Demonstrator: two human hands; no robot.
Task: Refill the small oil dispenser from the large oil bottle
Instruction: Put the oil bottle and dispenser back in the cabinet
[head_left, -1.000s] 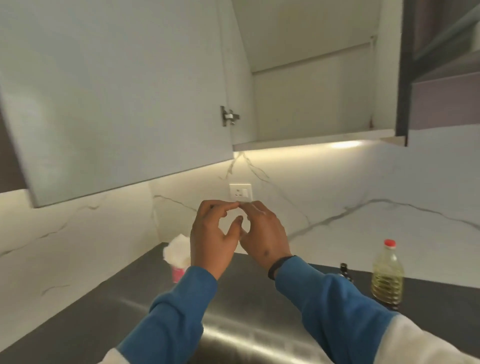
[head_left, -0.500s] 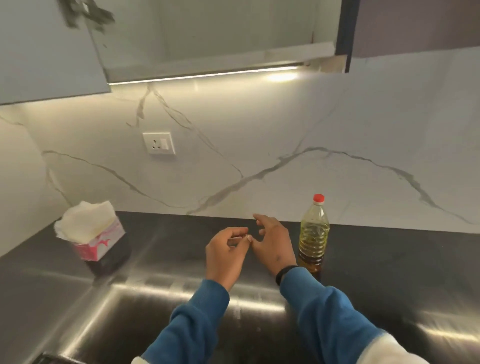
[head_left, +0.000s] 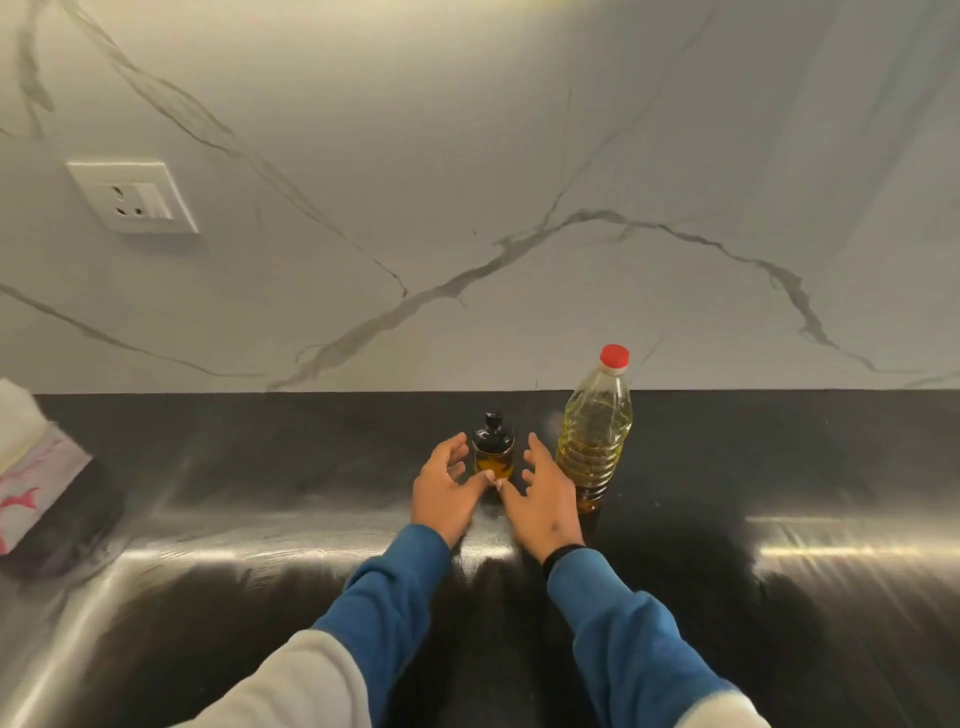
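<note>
- Our left hand (head_left: 441, 491) and right hand (head_left: 545, 499) flank the small oil dispenser (head_left: 492, 453) on the counter, fingers spread and loosely bent, grasping nothing; the thumb tips almost meet in front of its base, and we cannot tell whether they touch the glass.
- The dispenser stands upright between our hands, a black cap and knob on top, a little amber oil in its clear body.
- Just right of our right hand, the large oil bottle (head_left: 595, 441) stands upright with its red cap (head_left: 614, 356) on, yellow oil filling most of it.
- Both stand on the dark, glossy countertop (head_left: 260, 467), near the white marble-veined backsplash (head_left: 467, 182).
- A tissue box (head_left: 31, 467) sits at the far left edge, well apart.
- A white wall socket (head_left: 132, 197) is set in the backsplash, upper left.
- Blue sleeves (head_left: 389, 587) cover our forearms; a dark band (head_left: 558, 553) circles the right wrist.
</note>
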